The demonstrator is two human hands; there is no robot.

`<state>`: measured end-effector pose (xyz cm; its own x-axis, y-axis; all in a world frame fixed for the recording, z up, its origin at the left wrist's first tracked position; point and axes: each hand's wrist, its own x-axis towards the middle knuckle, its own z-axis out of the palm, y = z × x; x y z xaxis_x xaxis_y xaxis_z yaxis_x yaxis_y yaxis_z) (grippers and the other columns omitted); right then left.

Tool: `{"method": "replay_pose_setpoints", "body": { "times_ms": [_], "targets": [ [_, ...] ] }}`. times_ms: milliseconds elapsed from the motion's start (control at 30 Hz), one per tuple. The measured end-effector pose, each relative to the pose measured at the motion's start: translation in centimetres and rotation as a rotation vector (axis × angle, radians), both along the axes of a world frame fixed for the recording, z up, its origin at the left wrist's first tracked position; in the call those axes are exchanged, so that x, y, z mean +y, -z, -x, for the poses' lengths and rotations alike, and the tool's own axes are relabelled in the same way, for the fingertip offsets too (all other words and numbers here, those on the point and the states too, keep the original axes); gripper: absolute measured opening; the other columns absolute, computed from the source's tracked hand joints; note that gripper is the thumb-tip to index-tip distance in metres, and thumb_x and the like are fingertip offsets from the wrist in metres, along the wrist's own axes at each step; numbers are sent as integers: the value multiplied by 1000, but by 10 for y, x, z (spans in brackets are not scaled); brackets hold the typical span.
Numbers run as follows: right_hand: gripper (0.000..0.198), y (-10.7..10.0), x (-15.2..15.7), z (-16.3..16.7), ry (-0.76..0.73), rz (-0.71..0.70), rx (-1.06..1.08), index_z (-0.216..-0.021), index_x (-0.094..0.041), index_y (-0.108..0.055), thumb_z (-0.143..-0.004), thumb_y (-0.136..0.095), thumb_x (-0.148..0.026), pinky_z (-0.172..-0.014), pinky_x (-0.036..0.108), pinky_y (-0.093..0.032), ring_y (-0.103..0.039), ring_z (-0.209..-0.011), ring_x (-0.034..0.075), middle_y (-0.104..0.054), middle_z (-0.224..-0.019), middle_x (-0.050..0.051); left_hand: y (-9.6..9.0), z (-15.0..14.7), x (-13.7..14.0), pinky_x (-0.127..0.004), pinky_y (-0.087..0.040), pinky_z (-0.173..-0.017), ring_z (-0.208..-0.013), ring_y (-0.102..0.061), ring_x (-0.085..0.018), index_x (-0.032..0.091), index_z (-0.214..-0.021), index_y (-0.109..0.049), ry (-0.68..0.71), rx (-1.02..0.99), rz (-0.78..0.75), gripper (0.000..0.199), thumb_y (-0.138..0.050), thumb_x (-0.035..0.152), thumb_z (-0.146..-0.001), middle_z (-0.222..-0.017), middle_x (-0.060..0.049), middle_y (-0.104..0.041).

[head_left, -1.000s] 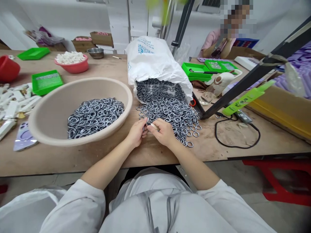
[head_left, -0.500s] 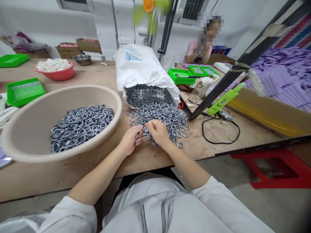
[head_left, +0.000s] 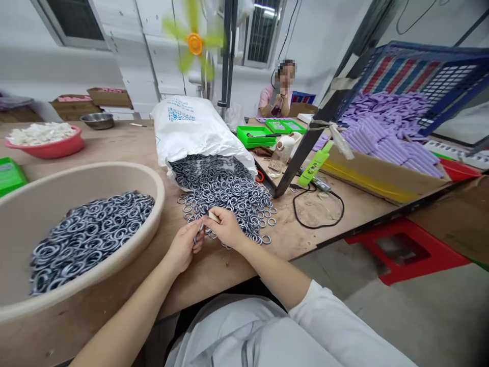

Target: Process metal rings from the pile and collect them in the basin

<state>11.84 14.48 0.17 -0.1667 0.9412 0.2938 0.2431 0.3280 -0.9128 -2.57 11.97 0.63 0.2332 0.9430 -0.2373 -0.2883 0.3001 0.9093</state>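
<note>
My left hand (head_left: pixel 186 245) is closed on a grey ring (head_left: pixel 197 236), pinched between thumb and fingers. My right hand (head_left: pixel 228 229) grips a small tool with a pale handle (head_left: pixel 214 217); its kind does not show clearly. The fingertips of both hands meet at the ring. Just beyond them, a pile of loose grey rings (head_left: pixel 233 196) spills from the mouth of a white sack (head_left: pixel 191 127) lying on its side. To the left stands a big beige basin (head_left: pixel 158 214) partly filled with similar rings (head_left: pixel 95 229).
A dark metal post (head_left: pixel 296 153) slants up right of the pile, near a black cable (head_left: pixel 319 227) and a lime-green bottle (head_left: pixel 315 164). Purple pieces (head_left: pixel 385 137) fill a carton at right. A red stool (head_left: pixel 405 250) stands below. Across the table sits a person (head_left: pixel 275 99).
The view has swung to the right, so the basin and sack sit further left. My hands stay together at the ring, and the pale-handled tool in my right hand shows more plainly.
</note>
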Motion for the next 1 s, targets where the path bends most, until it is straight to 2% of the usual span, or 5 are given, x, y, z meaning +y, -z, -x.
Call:
{"method": "replay_pose_setpoints", "body": {
  "times_ms": [167, 300, 500, 833, 1000],
  "targets": [
    [39, 0, 4, -3, 44, -12, 38, -67, -20, -52, -86, -60, -53, -57, 24, -33, -38, -58, 10, -41, -60, -5, -3, 2, 2, -15, -20, -37, -39, -25, -2, 17, -70, -48, -54, -13, 11, 50, -77, 57, -67, -54, 10, -37],
    [19, -4, 9, -15, -7, -217, -74, -87, -20, -69, -87, -62, -38, -71, 26, -42, -53, -73, 14, -60, -77, 0, -6, 7, 4, -15, -22, -37, -40, -28, -2, 15, -76, -55, -102, -43, -1, 44, -80, 51, -68, -55, 10, -37],
    [51, -9, 23, -40, 407, -195, 196, -140, -19, -53, -95, -49, -43, -54, 26, -35, -34, -54, 12, -40, -64, -5, -8, 11, 5, -15, -25, -38, -40, -30, -2, 14, -82, -59, -135, -151, -24, 37, -82, 40, -68, -55, 10, -38],
    [42, -12, 10, -29, 187, -205, 46, -119, -19, -69, -95, -51, -48, -60, 27, -38, -46, -61, 14, -48, -64, -2, -6, 8, 3, -16, -27, -38, -42, -30, -3, 17, -66, -44, -65, -128, 18, 44, -78, 45, -71, -58, 8, -40],
    [42, -6, 12, -26, 191, -238, -58, -68, -21, -57, -95, -49, -52, -59, 26, -33, -40, -58, 12, -42, -60, -3, -4, 8, 2, -17, -24, -38, -42, -28, -4, 18, -65, -44, -37, -67, -7, 46, -75, 52, -74, -54, 7, -40]
  ]
}}
